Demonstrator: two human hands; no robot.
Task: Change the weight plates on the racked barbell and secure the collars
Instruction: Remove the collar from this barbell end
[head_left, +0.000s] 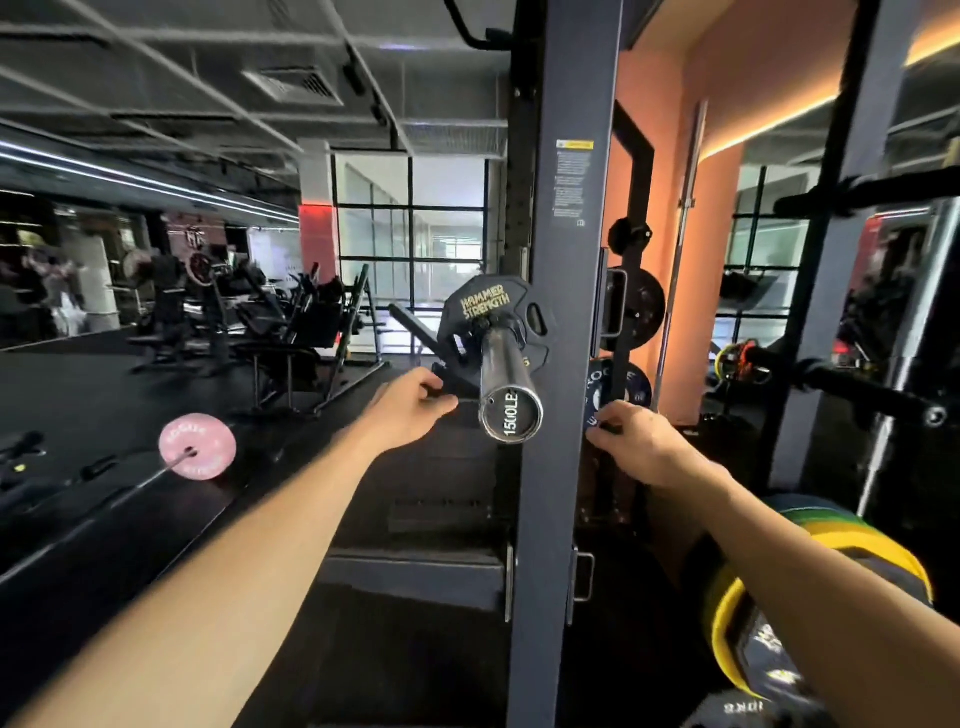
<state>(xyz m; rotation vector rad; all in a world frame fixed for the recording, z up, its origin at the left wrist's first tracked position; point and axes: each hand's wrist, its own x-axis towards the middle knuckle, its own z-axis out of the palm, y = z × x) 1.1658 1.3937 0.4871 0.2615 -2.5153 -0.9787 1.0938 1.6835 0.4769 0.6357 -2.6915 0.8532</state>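
Note:
The barbell sleeve (506, 374) points toward me, its end cap reading "150LE". One black Hammer Strength plate (480, 306) sits on it. No collar shows on the sleeve. My left hand (410, 410) is just left of the sleeve end, fingers curled round the end of a black slanted piece (449, 387); what that piece is I cannot tell. My right hand (639, 444) reaches past the grey rack upright (561, 312) and grips the lower edge of a blue Rogue plate (626, 387) stored behind it.
A pink plate (197, 447) on another bar lies on the floor at left. Black plates (641, 306) hang on rack pegs behind the upright. Yellow and green bumper plates (753, 613) stand at lower right. Benches and machines fill the far left.

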